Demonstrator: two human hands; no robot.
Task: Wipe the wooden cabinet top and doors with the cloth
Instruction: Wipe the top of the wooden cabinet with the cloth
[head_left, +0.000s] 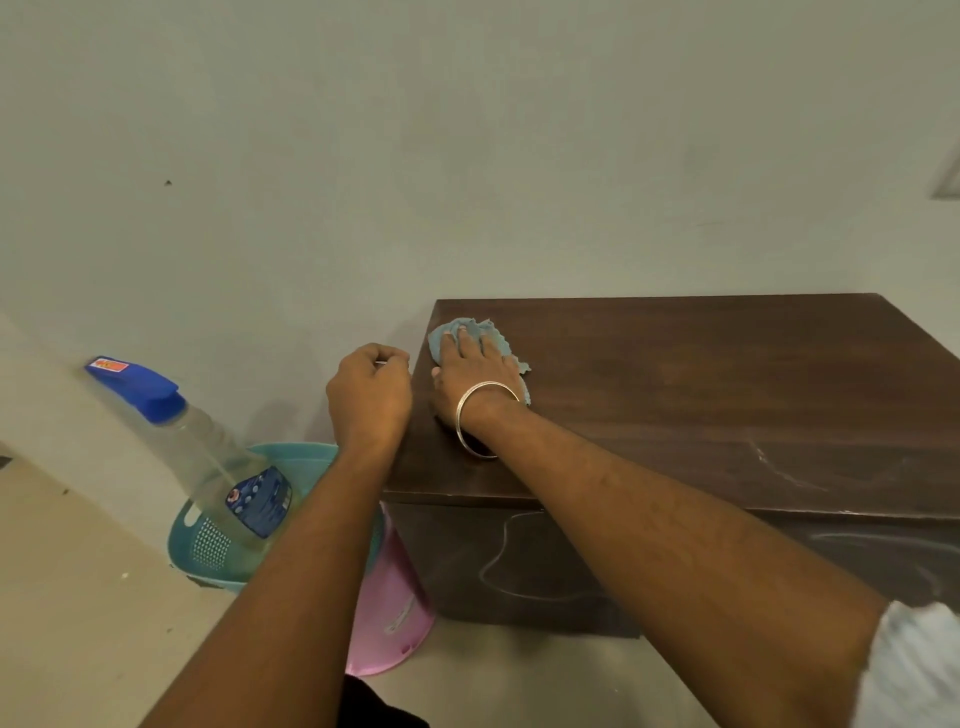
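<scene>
A dark brown wooden cabinet (727, 395) fills the right half of the view, its top seen from above and its front face below. A light blue cloth (491, 332) lies at the top's far left corner. My right hand (475, 374), with a metal bangle on the wrist, presses flat on the cloth. My left hand (371, 397) hovers just off the cabinet's left edge, fingers curled into a loose fist with nothing seen in it. White smear marks show on the front face (519, 566).
A clear spray bottle (208, 457) with a blue trigger head leans in a teal plastic basket (208, 545) on the floor to the left. A pink plastic item (395, 608) stands beside the cabinet's left corner. A pale wall runs behind.
</scene>
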